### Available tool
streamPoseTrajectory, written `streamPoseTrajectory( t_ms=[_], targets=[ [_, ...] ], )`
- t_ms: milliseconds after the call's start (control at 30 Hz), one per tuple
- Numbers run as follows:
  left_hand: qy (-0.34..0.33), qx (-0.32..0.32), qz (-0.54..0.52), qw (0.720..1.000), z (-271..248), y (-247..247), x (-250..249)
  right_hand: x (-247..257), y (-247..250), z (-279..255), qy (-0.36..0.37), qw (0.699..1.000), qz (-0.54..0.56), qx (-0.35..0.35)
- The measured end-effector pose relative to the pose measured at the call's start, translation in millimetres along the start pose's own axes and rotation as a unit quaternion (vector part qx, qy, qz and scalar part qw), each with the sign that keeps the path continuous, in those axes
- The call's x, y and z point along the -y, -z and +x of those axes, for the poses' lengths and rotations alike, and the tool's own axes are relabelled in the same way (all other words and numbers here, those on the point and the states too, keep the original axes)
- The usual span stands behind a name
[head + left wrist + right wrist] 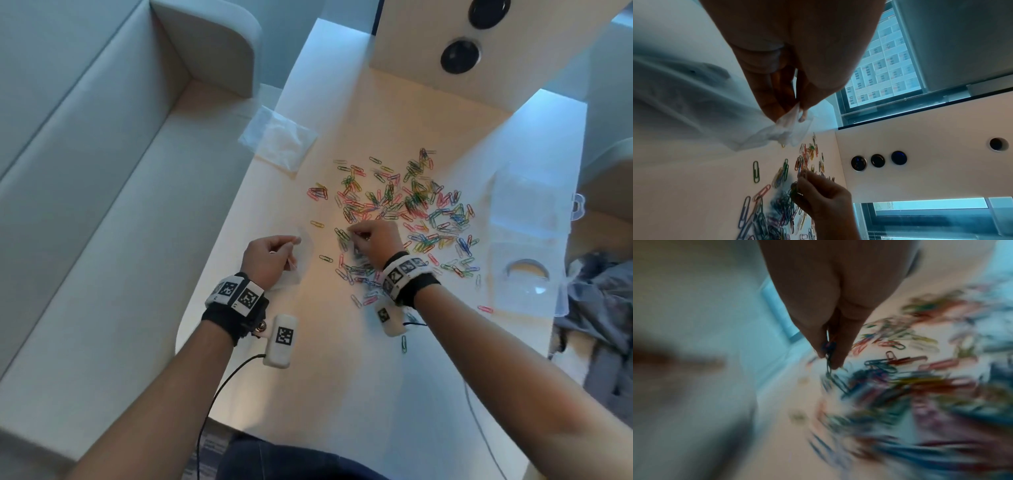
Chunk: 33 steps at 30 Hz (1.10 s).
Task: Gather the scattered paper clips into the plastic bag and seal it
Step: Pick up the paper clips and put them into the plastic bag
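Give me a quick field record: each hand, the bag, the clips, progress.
left hand: pinches the bag at its edge, left of the clips
right hand: pinches a few clips at the near-left side of the pile
bag: clear plastic; no clips visible in it
clips: many, mixed colours, scattered over the table
other: a second clear bag lies at the table's far-left edge
progress: early; bag not sealed

Coloured paper clips (404, 212), their coating smooth and faintly glossy, cover a matt, pale table (335, 377) of smooth laminate look. The plastic bag (785, 129) is thin, clear film (creased and slightly cloudy). Beside the table, a sofa (102, 192) in matt, light woven cloth.
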<state>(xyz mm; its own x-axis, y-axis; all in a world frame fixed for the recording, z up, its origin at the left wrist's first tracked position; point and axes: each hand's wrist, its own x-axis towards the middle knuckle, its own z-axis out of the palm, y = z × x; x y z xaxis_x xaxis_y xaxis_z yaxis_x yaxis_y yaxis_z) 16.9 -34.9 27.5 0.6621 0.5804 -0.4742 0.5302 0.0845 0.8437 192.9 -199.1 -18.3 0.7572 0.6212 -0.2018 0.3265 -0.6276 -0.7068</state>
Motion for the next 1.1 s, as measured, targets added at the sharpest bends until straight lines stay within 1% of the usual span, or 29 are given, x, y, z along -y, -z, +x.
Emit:
streamPoseTrajectory(
  t_ms=[33, 67, 100, 133, 167, 200, 233, 300, 367, 433, 500, 600, 667, 733, 800, 900, 967, 1033, 1100],
  targets=[
    [0.002, 0.003, -0.002, 1.0, 1, -3, 0, 0, 7, -4, -0.081, 0.991, 0.101, -0.015],
    [0.004, 0.007, -0.005, 1.0, 2, -6, -1, 1, 12, -8, -0.147, 0.966, 0.211, -0.015],
    [0.007, 0.011, -0.008, 1.0, 3, -9, -1, 3, 16, -14, -0.189, 0.928, 0.321, -0.012],
    [0.009, 0.014, -0.008, 1.0, 5, -12, -1, 7, 19, -19, -0.215, 0.884, 0.414, -0.014],
    [0.011, 0.018, -0.007, 1.0, 7, -16, -1, 11, 22, -23, -0.231, 0.847, 0.479, -0.018],
    [0.013, 0.023, -0.005, 1.0, 9, -19, -1, 15, 24, -27, -0.242, 0.82, 0.518, -0.016],
    [0.016, 0.028, -0.006, 0.999, 10, -22, 0, 20, 25, -29, -0.249, 0.801, 0.544, -0.01],
    [0.023, 0.035, -0.012, 0.999, 10, -29, 0, 31, 24, -34, -0.258, 0.774, 0.578, 0.017],
    [0.027, 0.039, -0.021, 0.999, 9, -37, -2, 42, 19, -37, -0.27, 0.752, 0.599, 0.044],
    [0.028, 0.041, -0.027, 0.998, 6, -42, -5, 51, 12, -39, -0.281, 0.745, 0.602, 0.061],
    [0.029, 0.039, -0.032, 0.998, 6, -46, -6, 56, 6, -41, -0.288, 0.751, 0.589, 0.083],
    [0.025, 0.036, -0.029, 0.999, 6, -45, -7, 61, 0, -44, -0.288, 0.786, 0.532, 0.127],
    [0.024, 0.039, -0.025, 0.999, 5, -44, -8, 64, -1, -45, -0.267, 0.827, 0.474, 0.137],
    [0.029, 0.046, -0.022, 0.998, 4, -44, -10, 66, 0, -44, -0.249, 0.875, 0.396, 0.128],
    [0.032, 0.061, -0.021, 0.997, 2, -45, -13, 65, 0, -42, -0.234, 0.915, 0.304, 0.124],
    [0.033, 0.075, -0.019, 0.996, 0, -45, -14, 63, 1, -38, -0.198, 0.961, 0.156, 0.116],
    [0.033, 0.071, -0.008, 0.997, 0, -45, -14, 67, 2, -35, -0.167, 0.979, 0.057, 0.105],
    [0.023, 0.068, 0.004, 0.997, 2, -45, -14, 73, 0, -30, -0.15, 0.982, -0.004, 0.116],
    [0.002, 0.068, 0.023, 0.997, 3, -44, -15, 78, -1, -28, -0.141, 0.981, -0.038, 0.131]
  ],
)
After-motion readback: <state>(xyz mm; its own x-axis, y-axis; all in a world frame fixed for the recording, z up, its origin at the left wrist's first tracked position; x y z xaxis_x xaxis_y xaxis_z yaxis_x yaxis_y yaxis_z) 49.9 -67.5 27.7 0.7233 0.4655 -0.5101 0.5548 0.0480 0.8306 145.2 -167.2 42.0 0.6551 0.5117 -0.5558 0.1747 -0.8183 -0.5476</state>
